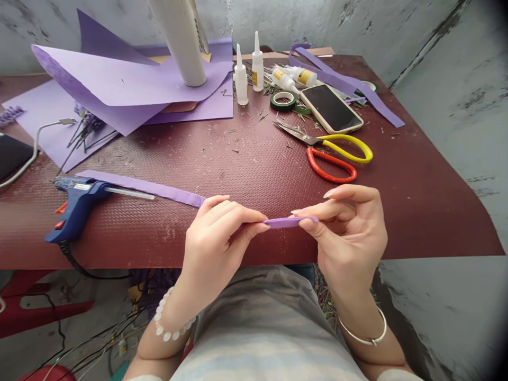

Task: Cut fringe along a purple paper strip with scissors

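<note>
Where pinched, narrow matte strip [282,223].

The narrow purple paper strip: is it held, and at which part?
The narrow purple paper strip is pinched near its right end by both hands, the left hand and right hand.

Head-worn view, forward and down

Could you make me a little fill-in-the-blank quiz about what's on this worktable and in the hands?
The left hand and right hand pinch a strip coloured ____.
The scissors have one red handle and one ____ handle.
The glue gun has a body coloured ____.
The phone lies with its screen facing ____.

Missing words: purple; yellow; blue; up.
</note>
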Tool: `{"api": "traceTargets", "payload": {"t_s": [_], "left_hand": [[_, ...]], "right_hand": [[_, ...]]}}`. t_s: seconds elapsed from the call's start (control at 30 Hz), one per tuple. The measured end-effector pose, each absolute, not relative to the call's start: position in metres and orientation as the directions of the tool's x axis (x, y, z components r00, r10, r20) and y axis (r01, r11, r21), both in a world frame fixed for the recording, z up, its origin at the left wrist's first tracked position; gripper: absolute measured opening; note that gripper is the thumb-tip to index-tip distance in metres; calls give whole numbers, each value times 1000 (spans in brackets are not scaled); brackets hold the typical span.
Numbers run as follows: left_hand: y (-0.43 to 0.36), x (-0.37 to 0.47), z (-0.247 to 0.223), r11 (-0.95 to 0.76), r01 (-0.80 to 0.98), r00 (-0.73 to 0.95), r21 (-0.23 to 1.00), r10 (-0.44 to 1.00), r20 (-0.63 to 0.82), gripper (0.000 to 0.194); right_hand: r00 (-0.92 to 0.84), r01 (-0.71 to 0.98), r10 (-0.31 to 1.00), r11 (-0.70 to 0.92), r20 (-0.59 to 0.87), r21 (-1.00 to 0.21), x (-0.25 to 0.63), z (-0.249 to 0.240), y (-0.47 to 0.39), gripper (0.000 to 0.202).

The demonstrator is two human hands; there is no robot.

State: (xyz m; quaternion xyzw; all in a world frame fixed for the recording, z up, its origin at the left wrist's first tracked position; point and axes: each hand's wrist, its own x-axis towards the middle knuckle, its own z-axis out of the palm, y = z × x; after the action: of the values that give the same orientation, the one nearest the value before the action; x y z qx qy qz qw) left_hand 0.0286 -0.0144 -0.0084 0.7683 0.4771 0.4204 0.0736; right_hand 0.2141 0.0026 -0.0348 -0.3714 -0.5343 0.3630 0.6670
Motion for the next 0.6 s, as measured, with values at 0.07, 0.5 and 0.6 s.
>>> {"api": "traceTargets", "payload": {"t_s": [0.07, 0.5, 0.6], "left_hand": [[-14, 29, -9, -537, 675, 190, 507, 789, 584, 20], [-12, 25, -11, -523, 707, 158, 476, 772, 615, 18], [-13, 25, -10, -530, 699, 172, 480, 776, 607, 18]], "right_hand": [[142, -106, 898, 431, 415, -896, 216, -34, 3, 36], [102, -238, 964, 263, 246, -935, 220, -28, 0, 41], [142, -233, 955, 288, 260, -929, 220, -28, -1, 43]]}}
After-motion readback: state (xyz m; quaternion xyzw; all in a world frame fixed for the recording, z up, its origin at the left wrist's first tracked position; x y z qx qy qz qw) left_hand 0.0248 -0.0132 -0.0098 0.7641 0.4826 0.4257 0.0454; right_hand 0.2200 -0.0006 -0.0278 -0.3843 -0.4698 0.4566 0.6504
